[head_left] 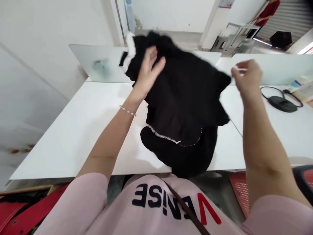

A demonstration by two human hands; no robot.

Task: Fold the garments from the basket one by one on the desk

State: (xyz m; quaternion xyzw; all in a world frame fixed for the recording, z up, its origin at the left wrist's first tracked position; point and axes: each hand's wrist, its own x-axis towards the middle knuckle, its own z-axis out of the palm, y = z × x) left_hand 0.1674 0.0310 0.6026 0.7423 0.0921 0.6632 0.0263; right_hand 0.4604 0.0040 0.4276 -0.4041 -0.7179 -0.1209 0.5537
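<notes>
White tabletop (pixel 73 140) carries a black garment with white trim (pixel 181 98), heaped at its near edge. Left hand (pixel 146 70) lies open against the cloth, steadying it; right hand (pixel 246 78) curls at its corner, grip too blurred to tell.

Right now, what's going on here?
A person is handling a black garment with white trim above a white table. Their left hand is open against the cloth, while their right hand is at its far corner, seemingly pinching the edge. The upper part of the garment is raised and motion-blurred, and the lower part bunches at the table's near edge. Another person in a red top stands in the background.
</notes>
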